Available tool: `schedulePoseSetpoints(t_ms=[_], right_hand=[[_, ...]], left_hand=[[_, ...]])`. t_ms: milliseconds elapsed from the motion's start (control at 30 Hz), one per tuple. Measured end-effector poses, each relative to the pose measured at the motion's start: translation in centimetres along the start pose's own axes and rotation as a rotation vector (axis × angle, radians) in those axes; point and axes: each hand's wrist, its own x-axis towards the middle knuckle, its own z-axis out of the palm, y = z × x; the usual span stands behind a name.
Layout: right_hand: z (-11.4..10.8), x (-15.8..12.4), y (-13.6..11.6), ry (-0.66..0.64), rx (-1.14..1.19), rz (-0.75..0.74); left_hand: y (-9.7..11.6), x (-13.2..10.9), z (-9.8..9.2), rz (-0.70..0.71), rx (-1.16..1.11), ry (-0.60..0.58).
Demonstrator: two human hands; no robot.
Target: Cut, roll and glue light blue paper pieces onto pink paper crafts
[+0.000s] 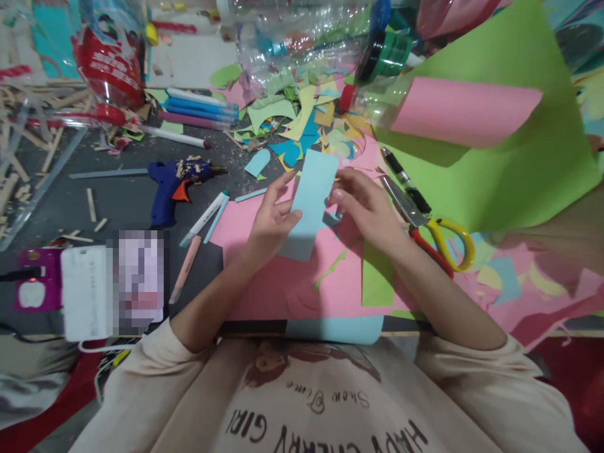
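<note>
A light blue paper strip [314, 189] is held tilted in front of me, above a pink paper sheet [245, 277]. My left hand [274, 223] grips its left edge, with the thumb on the near face and the index finger stretched out. At the strip's right edge, my right hand [365, 204] has its fingers curled in, thumb and forefinger against the paper. Just below those fingertips is a small curled blue scrap [333, 218]. A green paper strip [377, 277] lies under my right forearm. Scissors with yellow and red handles [453, 245] lie beyond that forearm.
A blue glue gun [165, 189], markers [205, 217] and a phone [140, 277] lie to the left. Paper scraps [302, 119] and plastic bottles [302, 44] crowd the back. At right, another person's arm [557, 220] rests by a large green sheet [509, 182].
</note>
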Motion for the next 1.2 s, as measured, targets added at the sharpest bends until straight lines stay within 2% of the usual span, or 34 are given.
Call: schedulePoseSetpoints(t_ms=[100,167,333,467,567,733,800,933,1067,1200], right_hand=[[2.0,-0.4,0.7,0.016,0.308,0.107],[2.5,-0.5,0.8,0.023,0.417,0.136],[3.0,-0.6,1.0,-0.118,0.471,0.120],[3.2,-0.6,1.1,-0.121,0.457,0.090],[3.0,-0.5,0.9,-0.099,0.485,0.076],[2.6,-0.6,0.5,-0.115,0.569,0.124],[2.6,-0.6,0.7,-0.114,0.547,0.095],[2.8,-0.7,1.3,-0.098,0.424,0.052],[2.9,-0.8,1.5,-0.110,0.360,0.033],[2.9,-0.8,1.4,-0.141,0.339,-0.009]], left_hand=[[0.7,-0.4,0.6,-0.065,-0.036,-0.091],[1.1,-0.4,0.5,-0.064,-0.001,-0.101],[1.0,0.4,-0.7,0.001,0.080,0.055],[0.6,0.7,-0.6,0.026,0.099,0.101],[0.5,0.7,-0.4,0.124,0.153,0.123],[0.2,0.7,-0.4,0.379,0.326,0.172],[0.2,0.6,-0.5,0.413,0.385,0.184],[0.5,0.3,-0.7,0.388,0.408,0.139],[0.9,0.1,-0.7,0.241,0.294,0.053],[0.9,0.2,-0.4,0.096,0.251,0.100]])
